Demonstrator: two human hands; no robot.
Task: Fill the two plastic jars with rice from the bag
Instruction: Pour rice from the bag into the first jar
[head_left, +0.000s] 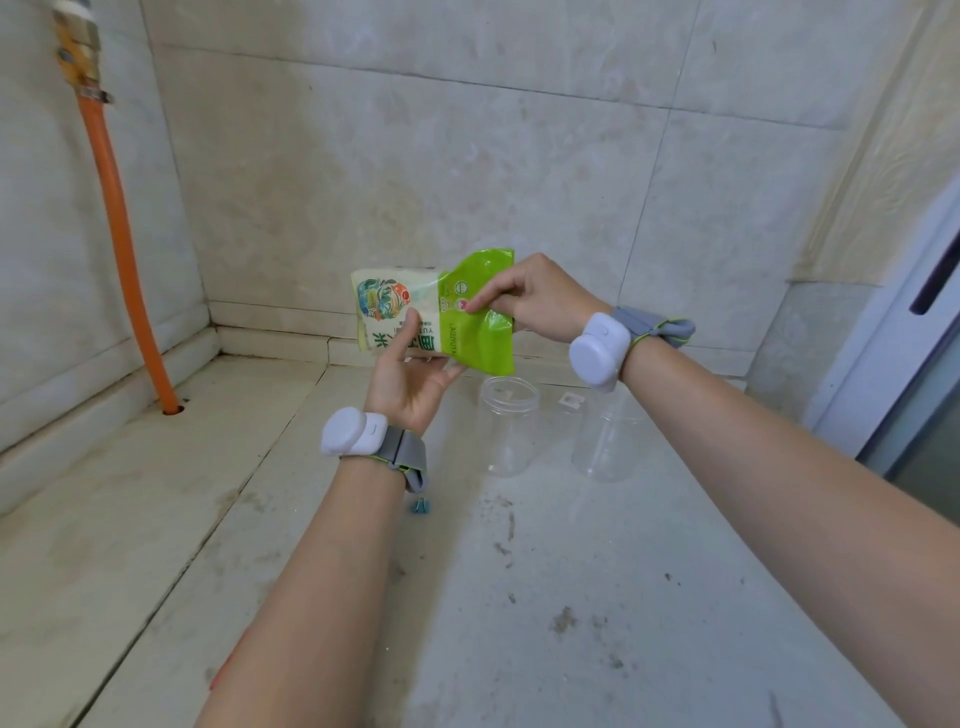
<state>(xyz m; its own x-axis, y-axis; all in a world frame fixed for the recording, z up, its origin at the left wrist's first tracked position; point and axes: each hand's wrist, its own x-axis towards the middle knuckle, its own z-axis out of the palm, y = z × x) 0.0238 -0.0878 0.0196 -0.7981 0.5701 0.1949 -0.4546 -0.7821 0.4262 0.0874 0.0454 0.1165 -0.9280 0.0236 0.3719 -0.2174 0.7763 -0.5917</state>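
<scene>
I hold a rice bag (410, 306) sideways in the air above the counter; it is cream with a printed picture, and its right end is green. My left hand (410, 374) grips it from below, thumb on the front. My right hand (535, 299) pinches the green end (480, 317). Two clear plastic jars stand upright with no lids below the bag: the left jar (506, 426) under the green end, the right jar (602, 441) partly hidden by my right wrist. Both jars look empty.
A stained stone counter (519, 597) runs to tiled walls behind and on the left. An orange hose (122, 244) drops into a hole at the back left. A small blue binder clip (420, 505) lies by my left wrist. A small white piece (570, 399) lies behind the jars.
</scene>
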